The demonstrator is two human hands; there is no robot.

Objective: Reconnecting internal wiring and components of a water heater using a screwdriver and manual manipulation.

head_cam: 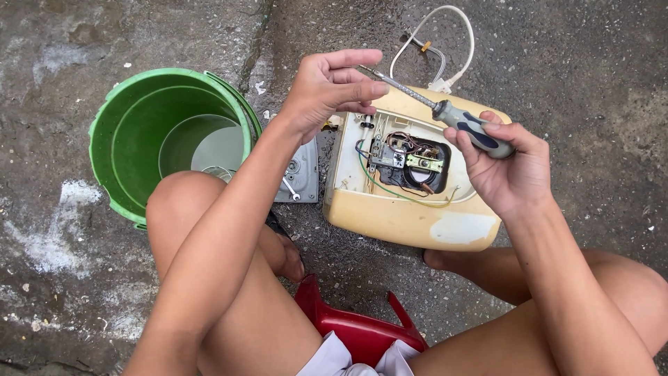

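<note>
My right hand grips the grey and blue handle of a screwdriver. Its metal shaft slants up to the left, and my left hand pinches the tip between thumb and fingers. Both hands hover above a cream plastic appliance casing lying on the concrete. The casing is open, showing black parts, a small circuit board and green, red and white wires.
A green bucket with some water stands at the left. A grey metal plate with a small spanner on it lies between bucket and casing. A white cord loops behind the casing. I sit on a low red stool, knees spread.
</note>
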